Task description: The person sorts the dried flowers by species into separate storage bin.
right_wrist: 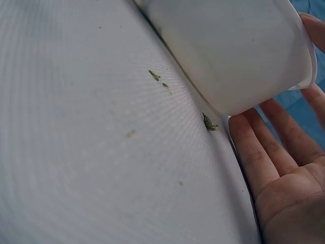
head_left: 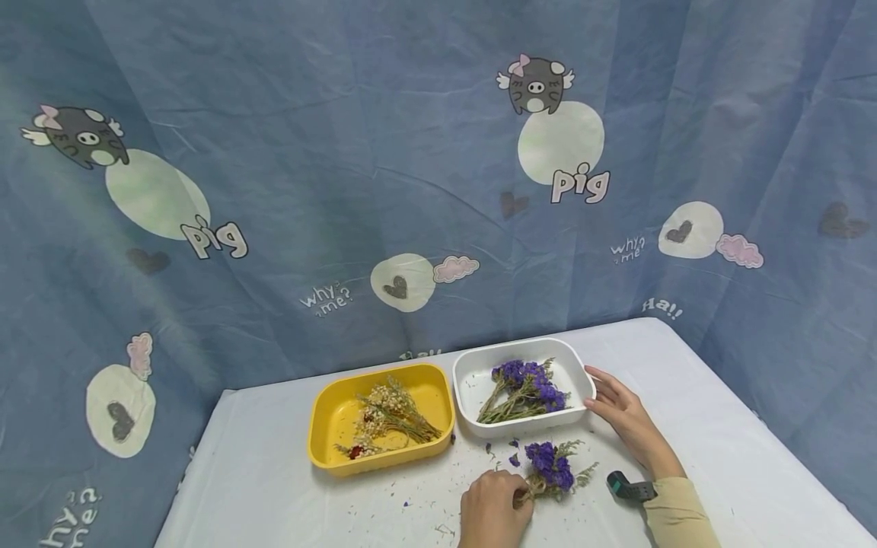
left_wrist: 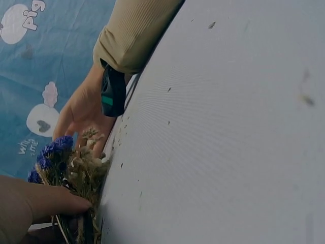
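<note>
At the front of the table my left hand [head_left: 495, 508] pinches the tied stems of a small bunch of purple dried flowers [head_left: 550, 466]. Twine circles its stems, and the blossoms point right. Seen from the left wrist, the thumb or a finger presses across the stems [left_wrist: 84, 223], below blue-purple heads and pale sprigs. My right hand [head_left: 626, 418] is at the right end of a white tray [head_left: 524, 429], fingertips against its wall and rim. The right wrist view shows those fingers [right_wrist: 254, 152] stretched out along the tray's outer side. More purple dried flowers [head_left: 524, 390] lie inside this tray.
Left of the white tray stands a yellow tray [head_left: 329, 466] holding cream and red dried flowers [head_left: 393, 415]. Petals and stem bits are scattered over the white tablecloth [head_left: 253, 472]. A dark band [head_left: 630, 489] sits on the right wrist. Behind hangs a blue printed curtain [head_left: 308, 190].
</note>
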Tool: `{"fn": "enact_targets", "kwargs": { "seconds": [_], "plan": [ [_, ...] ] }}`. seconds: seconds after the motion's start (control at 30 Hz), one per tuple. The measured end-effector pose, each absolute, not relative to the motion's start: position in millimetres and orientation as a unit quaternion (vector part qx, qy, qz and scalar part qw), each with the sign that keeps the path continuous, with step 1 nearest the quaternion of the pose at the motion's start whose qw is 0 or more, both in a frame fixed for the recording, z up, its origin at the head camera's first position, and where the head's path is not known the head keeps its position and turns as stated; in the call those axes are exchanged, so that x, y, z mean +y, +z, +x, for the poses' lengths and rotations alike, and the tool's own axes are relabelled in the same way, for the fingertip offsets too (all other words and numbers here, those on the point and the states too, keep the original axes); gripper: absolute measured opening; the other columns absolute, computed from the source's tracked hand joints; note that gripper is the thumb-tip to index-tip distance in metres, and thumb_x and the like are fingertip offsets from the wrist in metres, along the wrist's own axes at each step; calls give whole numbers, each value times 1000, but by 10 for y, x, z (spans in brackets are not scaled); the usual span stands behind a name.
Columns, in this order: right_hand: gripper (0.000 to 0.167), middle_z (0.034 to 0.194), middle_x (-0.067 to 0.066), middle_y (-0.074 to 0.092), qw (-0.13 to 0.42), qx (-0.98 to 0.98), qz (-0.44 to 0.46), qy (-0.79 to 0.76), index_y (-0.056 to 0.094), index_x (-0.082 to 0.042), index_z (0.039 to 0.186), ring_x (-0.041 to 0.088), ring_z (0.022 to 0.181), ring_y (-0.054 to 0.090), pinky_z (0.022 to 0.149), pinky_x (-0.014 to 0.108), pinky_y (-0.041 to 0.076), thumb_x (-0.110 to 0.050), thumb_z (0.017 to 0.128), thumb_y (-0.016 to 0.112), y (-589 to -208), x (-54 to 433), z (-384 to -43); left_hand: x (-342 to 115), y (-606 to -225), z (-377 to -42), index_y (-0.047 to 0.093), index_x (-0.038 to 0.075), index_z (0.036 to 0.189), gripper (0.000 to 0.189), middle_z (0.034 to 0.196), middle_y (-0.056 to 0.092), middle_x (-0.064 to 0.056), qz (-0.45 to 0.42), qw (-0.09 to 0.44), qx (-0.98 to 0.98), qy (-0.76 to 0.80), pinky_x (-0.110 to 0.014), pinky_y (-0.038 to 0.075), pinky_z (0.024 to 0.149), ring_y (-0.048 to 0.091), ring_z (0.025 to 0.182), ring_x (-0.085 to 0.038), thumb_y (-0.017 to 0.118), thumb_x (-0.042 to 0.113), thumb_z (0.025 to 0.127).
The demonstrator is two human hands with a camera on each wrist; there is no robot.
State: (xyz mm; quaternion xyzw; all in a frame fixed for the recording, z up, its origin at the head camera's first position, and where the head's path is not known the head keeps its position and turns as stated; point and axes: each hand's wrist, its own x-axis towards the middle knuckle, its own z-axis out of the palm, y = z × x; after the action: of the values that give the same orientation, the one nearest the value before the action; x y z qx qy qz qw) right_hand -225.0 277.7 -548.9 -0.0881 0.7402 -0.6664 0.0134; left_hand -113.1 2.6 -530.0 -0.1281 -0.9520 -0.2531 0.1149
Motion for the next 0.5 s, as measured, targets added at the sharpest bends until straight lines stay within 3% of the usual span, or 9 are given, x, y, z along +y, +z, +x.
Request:
{"fn": "enact_targets", "kwargs": {
  "seconds": [0.5],
  "plan": [
    [68,164,30,32,13,745,-79,-662,32,-11,162,-17,123,51,101,8,46,-17,103,65,-5480,2770,-2243,-29,-5327,-1167,83,27,79,14,66,66,15,-154,135,-942,-267,-18,37,50,52,56,1,90,19,70]
  ]
}}
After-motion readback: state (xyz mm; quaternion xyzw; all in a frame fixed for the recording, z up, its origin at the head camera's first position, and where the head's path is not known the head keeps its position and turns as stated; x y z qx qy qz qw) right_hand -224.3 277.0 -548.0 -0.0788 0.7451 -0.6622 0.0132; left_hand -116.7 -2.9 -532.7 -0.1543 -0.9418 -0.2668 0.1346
